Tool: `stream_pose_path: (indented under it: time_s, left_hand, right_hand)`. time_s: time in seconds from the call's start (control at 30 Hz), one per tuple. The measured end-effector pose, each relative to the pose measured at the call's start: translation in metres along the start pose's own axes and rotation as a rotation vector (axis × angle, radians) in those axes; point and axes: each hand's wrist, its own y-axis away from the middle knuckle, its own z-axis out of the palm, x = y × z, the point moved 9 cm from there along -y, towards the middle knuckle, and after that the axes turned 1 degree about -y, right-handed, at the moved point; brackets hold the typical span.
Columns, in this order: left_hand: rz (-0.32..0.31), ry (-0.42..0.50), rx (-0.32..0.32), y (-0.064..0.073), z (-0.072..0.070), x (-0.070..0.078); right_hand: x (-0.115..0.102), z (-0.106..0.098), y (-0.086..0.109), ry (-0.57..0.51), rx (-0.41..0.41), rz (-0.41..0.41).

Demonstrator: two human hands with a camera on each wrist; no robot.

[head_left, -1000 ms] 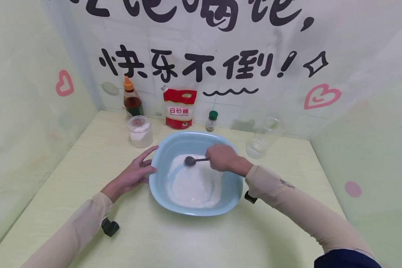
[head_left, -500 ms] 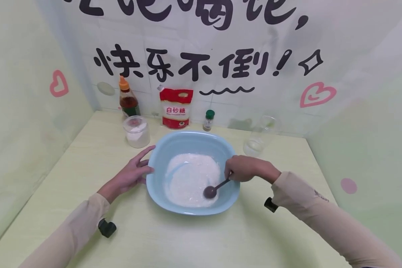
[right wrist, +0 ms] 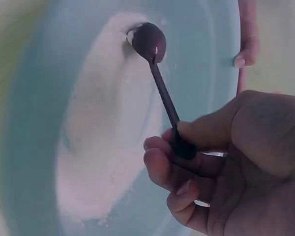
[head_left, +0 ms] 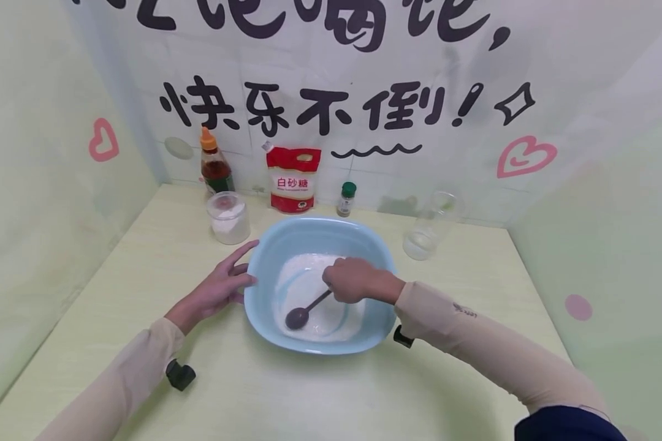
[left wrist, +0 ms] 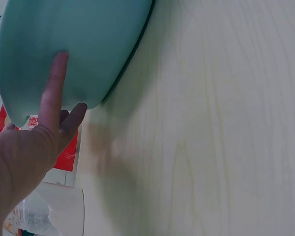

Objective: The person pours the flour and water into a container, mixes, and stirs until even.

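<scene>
Clock positions are taken from the basin's centre in the head view, with 12 o'clock away from the person. The right hand (head_left: 355, 280), over the basin just to the 3 o'clock side, pinches the dark spoon (head_left: 296, 318) by its handle. The spoon's head points to between 7 and 8 o'clock. The left hand (head_left: 220, 285) rests at 9 o'clock, fingers spread against the basin's rim and outer wall, not wrapped round it. The hands are apart.

The blue basin (head_left: 262, 309) stands on the table (head_left: 331, 401) and holds white contents (right wrist: 83, 191); their wetness cannot be told.

The step in hand appears to be stirring. The next move probably calls for a sweep along the basin floor, with the left hand bracing the wall.

Beyond the basin stand a lidded jar (head_left: 229, 228) at 10 o'clock, an orange-capped bottle (head_left: 217, 174) behind it, a red bag (head_left: 292, 184) between 11 and 12, a green-capped bottle (head_left: 346, 202) between 12 and 1, and a clear vessel (head_left: 421, 244) at 2.

The right wrist view shows the handle's end between thumb and fingers, hidden in the head view. The left wrist view alone shows one straight finger along the outer wall.
</scene>
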Motion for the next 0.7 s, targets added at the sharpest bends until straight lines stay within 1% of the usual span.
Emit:
stream_pose_path:
  time_s: [0.17, 0.27, 0.33, 0.47, 0.57, 0.63, 0.7]
  left_hand:
    - [0.003, 0.0, 0.001, -0.002, 0.001, -0.003]
    - [-0.003, 0.003, -0.004, -0.003, 0.002, -0.005]
    - [-0.008, 0.001, -0.007, -0.004, 0.003, -0.006]
    - [-0.007, -0.007, -0.008, -0.004, 0.004, -0.004]
    - [-0.001, -0.016, -0.003, -0.003, 0.002, -0.001]
    - [-0.003, -0.02, 0.004, -0.002, 0.0, 0.0]
    - [-0.008, -0.02, 0.007, -0.001, -0.002, 0.0]
  right_hand:
    - [-0.001, -0.009, -0.015, 0.001, 0.088, 0.035]
    - [0.008, -0.015, -0.02, -0.009, 0.148, 0.068]
    - [0.019, -0.019, -0.019, -0.018, 0.185, 0.094]
    - [0.043, -0.025, -0.005, -0.011, 0.2, 0.145]
    - [0.058, -0.028, 0.011, 0.027, 0.18, 0.174]
    - [0.063, -0.029, 0.022, 0.026, 0.16, 0.183]
    - [0.063, -0.027, 0.032, -0.005, 0.13, 0.171]
